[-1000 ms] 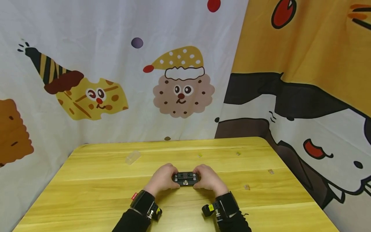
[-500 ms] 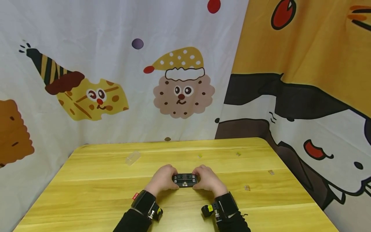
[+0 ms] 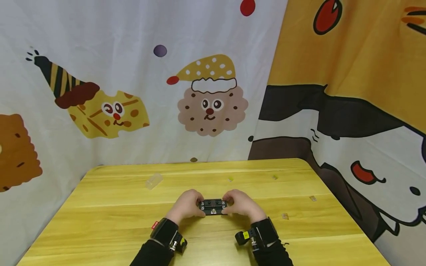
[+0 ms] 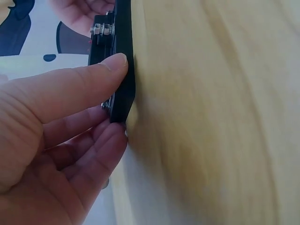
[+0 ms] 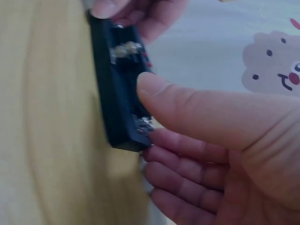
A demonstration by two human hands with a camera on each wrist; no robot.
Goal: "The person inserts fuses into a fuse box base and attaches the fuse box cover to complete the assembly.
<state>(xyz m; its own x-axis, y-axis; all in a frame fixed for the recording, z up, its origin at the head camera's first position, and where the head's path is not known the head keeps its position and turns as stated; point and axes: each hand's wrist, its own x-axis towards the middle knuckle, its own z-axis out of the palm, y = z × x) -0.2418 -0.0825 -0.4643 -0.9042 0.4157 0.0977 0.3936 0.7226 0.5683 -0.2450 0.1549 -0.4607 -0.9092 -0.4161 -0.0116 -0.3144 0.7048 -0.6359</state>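
Note:
A black terminal block [image 3: 213,207] with shiny metal bolts and nuts sits low over the table's middle, between both hands. My left hand [image 3: 187,205] grips its left end. In the left wrist view, the left thumb [image 4: 89,83] presses the block's long side, and the other fingers bend round the end. My right hand [image 3: 242,204] is at the right end. There, in the right wrist view, the right thumb [image 5: 187,103] lies over the top edge and curled fingers meet the end. Red dots show on the block's far side, partly covered by the right thumb.
On the wooden table [image 3: 110,218], a clear plastic box [image 3: 154,181] lies at the back left. Several small clear or yellowish pieces are scattered right of the hands, one scrap [image 3: 285,216] being nearest. A printed curtain [image 3: 133,74] hangs behind the table.
The right hand has shifted slightly to the right, and its wrist has turned a little outward. The left hand stays at the block's left end, and the block has barely moved.

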